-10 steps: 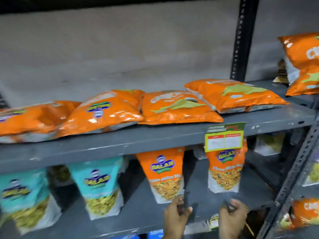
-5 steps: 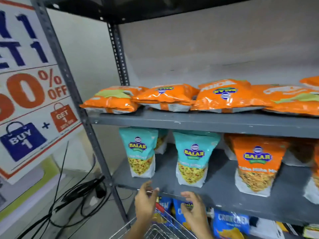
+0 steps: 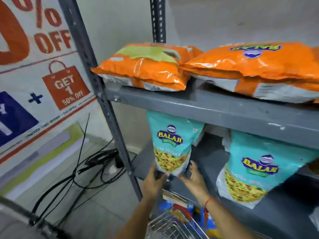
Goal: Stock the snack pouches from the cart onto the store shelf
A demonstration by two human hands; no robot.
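A teal snack pouch (image 3: 170, 140) stands upright at the left end of the lower grey shelf (image 3: 214, 163). My left hand (image 3: 153, 181) grips its bottom left corner and my right hand (image 3: 193, 178) holds its bottom right corner. A second teal pouch (image 3: 259, 171) leans to its right on the same shelf. Orange pouches (image 3: 148, 69) lie flat on the upper shelf (image 3: 207, 109), with another orange pouch (image 3: 259, 66) beside them. The wire cart (image 3: 170, 226) sits at the bottom edge below my arms.
A slotted grey upright post (image 3: 103, 100) frames the shelf's left side. Left of it hangs a promotional banner (image 3: 43, 75), with black cables (image 3: 89, 166) tangled on the tiled floor. Blue packs (image 3: 188, 211) sit below the lower shelf.
The view swung left along the shelves and closer in. Both hands rose from the cart's rim to the bottom corners of the left teal pouch.
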